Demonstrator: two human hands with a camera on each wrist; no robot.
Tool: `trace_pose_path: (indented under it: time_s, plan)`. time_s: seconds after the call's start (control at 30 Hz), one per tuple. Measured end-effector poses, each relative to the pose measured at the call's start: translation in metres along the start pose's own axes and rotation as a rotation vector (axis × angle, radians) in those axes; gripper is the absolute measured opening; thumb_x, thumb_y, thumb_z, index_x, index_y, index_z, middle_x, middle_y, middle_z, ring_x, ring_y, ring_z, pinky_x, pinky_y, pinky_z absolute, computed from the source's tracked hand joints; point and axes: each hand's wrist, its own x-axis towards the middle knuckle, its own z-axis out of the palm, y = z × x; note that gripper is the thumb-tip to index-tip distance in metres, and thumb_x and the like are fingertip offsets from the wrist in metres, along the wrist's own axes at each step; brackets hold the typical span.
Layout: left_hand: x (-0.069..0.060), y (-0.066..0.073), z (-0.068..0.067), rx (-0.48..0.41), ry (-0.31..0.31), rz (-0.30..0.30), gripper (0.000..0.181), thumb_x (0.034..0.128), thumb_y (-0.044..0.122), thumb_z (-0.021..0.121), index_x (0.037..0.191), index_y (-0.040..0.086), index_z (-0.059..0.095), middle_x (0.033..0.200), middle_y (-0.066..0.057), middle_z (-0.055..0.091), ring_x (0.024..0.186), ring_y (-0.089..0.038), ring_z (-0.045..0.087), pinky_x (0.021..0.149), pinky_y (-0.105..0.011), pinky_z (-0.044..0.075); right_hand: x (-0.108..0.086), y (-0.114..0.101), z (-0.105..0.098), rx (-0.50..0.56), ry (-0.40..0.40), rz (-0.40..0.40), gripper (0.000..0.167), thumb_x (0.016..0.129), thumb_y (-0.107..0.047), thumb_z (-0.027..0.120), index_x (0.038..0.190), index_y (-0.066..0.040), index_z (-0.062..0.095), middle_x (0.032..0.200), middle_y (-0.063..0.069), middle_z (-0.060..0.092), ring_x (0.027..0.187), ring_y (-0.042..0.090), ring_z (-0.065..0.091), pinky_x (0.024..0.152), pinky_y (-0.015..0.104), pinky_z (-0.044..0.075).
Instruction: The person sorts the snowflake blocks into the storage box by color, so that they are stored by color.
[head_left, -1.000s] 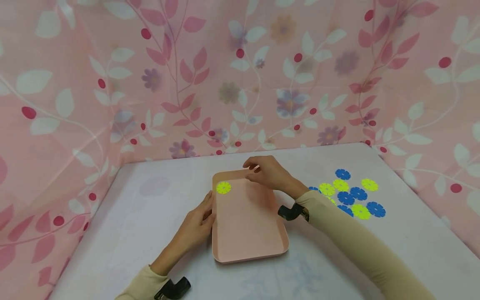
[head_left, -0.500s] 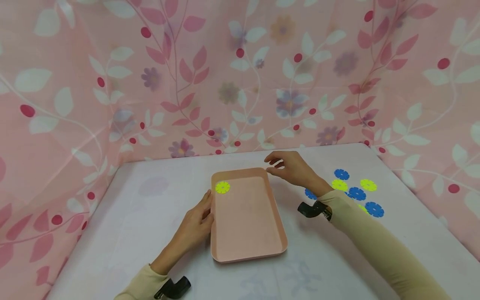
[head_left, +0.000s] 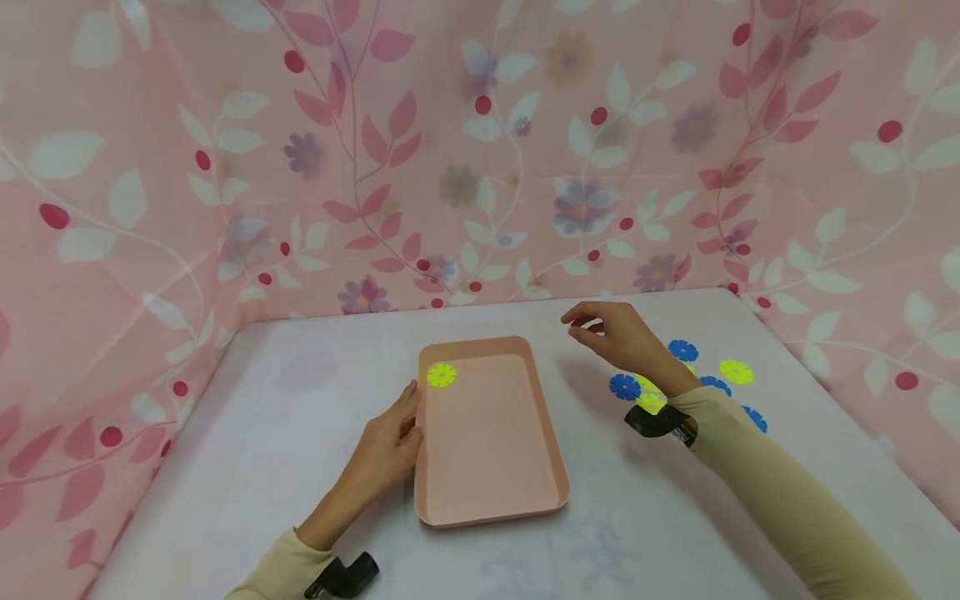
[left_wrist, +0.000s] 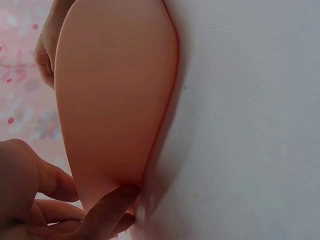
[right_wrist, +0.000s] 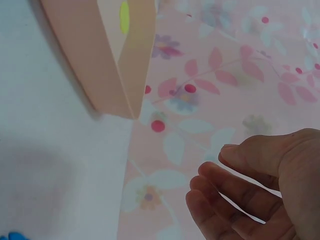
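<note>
A pink rectangular tray (head_left: pixel 491 433) lies on the white tabletop, with one yellow notched plastic disc (head_left: pixel 442 375) near its far left corner. My left hand (head_left: pixel 386 446) rests along the tray's left side. In the left wrist view, its fingers (left_wrist: pixel 107 212) touch the tray's outer wall (left_wrist: pixel 115 95). To the right of the tray, my right hand (head_left: pixel 615 333) is raised above the table, fingers loosely bent and holding nothing. Beyond and under the right forearm lie several blue notched discs (head_left: pixel 625 387) and yellow notched discs (head_left: pixel 737 372), partly hidden by the arm.
A pink floral curtain (head_left: pixel 480 167) hangs behind and at both sides of the table (head_left: pixel 300 433). Each wrist wears a black camera mount, such as the right one (head_left: pixel 652 421). The loose discs lie on the table's right part.
My right hand has moved right, from over the tray's far edge to the space between tray and discs. The left hand stays at the tray, and the yellow disc keeps its corner.
</note>
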Motion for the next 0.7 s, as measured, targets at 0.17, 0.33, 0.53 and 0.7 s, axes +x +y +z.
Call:
trace_pose_path:
  time_s: [0.17,0.33,0.53,0.7]
  plan:
    - [0.001,0.001,0.0,0.006,0.021,0.001,0.057,0.094,-0.009,0.054,0.151,-0.009,0.045,0.16,-0.028,0.033,0.145,-0.037,0.037,0.103,-0.042,0.047,-0.009,0.011,-0.005,-0.024,0.007,0.007,0.019,0.098,-0.002,0.07,0.117,-0.001,0.073,0.113,0.013,0.073,0.104,0.032,0.07,0.091,0.052,0.058]
    - [0.0,0.001,0.0,0.011,0.03,0.009,0.057,0.0939,-0.009,0.054,0.15,-0.01,0.045,0.159,-0.028,0.034,0.145,-0.038,0.037,0.105,-0.044,0.046,-0.02,0.022,-0.013,-0.037,0.011,0.02,0.021,0.096,-0.001,0.073,0.117,-0.001,0.072,0.113,0.014,0.072,0.103,0.032,0.07,0.09,0.052,0.059]
    - [0.0,0.0,-0.001,-0.001,0.02,0.0,0.058,0.0938,-0.009,0.054,0.151,-0.008,0.045,0.161,-0.026,0.033,0.145,-0.035,0.038,0.103,-0.041,0.049,-0.034,0.032,-0.023,-0.012,-0.026,0.081,0.022,0.096,-0.002,0.074,0.118,0.0,0.071,0.114,0.014,0.071,0.105,0.034,0.069,0.094,0.052,0.056]
    - [0.0,0.001,-0.002,-0.019,-0.006,-0.024,0.059,0.094,-0.009,0.052,0.152,-0.009,0.042,0.163,-0.025,0.03,0.146,-0.033,0.034,0.102,-0.037,0.05,-0.046,0.044,-0.03,-0.016,-0.049,0.098,0.023,0.096,-0.002,0.074,0.119,0.001,0.07,0.115,0.015,0.071,0.106,0.035,0.069,0.094,0.053,0.056]
